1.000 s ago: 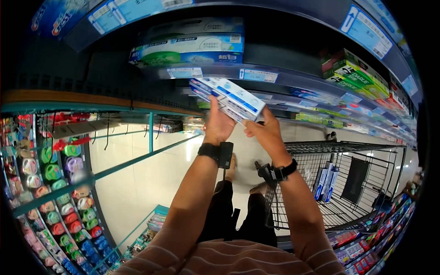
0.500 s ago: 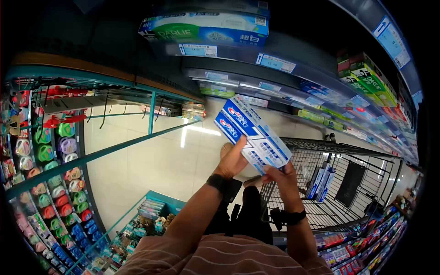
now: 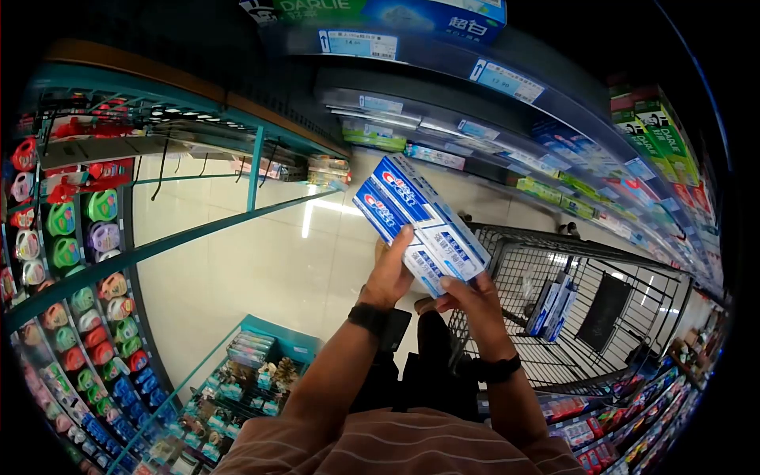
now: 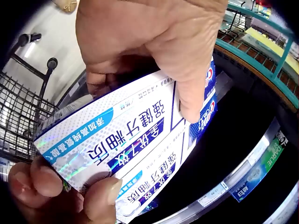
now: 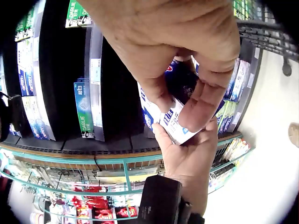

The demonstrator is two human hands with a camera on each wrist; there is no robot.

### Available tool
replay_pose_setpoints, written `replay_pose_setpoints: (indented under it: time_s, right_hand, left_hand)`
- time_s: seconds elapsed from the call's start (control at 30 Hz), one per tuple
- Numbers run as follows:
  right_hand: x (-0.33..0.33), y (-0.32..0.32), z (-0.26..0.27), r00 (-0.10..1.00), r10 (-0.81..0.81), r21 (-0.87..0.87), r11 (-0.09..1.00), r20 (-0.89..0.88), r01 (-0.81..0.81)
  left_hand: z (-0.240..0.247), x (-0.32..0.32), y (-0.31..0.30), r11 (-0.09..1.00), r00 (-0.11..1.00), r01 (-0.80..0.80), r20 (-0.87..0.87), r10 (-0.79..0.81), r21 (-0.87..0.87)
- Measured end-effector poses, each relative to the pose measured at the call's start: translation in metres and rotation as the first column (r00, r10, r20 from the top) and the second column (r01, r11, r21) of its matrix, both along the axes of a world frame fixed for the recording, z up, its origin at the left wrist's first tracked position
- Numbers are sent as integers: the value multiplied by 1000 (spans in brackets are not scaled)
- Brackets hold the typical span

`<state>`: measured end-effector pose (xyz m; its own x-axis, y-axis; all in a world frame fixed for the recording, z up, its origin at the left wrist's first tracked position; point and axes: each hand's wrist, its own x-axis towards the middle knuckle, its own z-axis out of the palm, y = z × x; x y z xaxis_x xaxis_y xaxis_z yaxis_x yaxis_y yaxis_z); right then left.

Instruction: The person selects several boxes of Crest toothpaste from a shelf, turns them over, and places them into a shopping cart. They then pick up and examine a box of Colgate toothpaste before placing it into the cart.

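Two blue-and-white Crest toothpaste boxes [image 3: 435,226] lie side by side, tilted, printed fronts up, in front of the body. My left hand [image 3: 388,273] grips them near the middle, its thumb over the front and its other fingers underneath, as the left wrist view shows. At the white lower end my right hand [image 3: 476,307] pinches the boxes, thumb on the front. In the right wrist view the right hand's fingers cover much of the boxes [image 5: 175,123]. Both wrists wear black straps.
A black wire shopping cart [image 3: 507,237] stands at the right, with similar toothpaste boxes [image 3: 552,309] inside. Ahead are shelves with price tags and Darlie boxes [image 3: 661,131]. A teal rack frame [image 3: 257,170] and bottle shelves [image 3: 79,317] are on the left.
The boxes have come away from the shelf, lower and nearer the body, and turned so their fronts face up. Both hands keep hold; the view has shifted slightly.
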<state>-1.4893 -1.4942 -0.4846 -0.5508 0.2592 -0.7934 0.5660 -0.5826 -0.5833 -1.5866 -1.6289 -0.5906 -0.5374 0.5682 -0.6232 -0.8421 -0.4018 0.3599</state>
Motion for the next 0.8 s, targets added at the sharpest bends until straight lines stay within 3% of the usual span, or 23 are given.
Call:
replay_pose_setpoints:
  time_s: [0.8]
  right_hand:
    - [-14,-14,-30,999,38,5,999,-8,-38]
  left_hand:
    - [-27,6,-5,989,983,-142,111,145,-36]
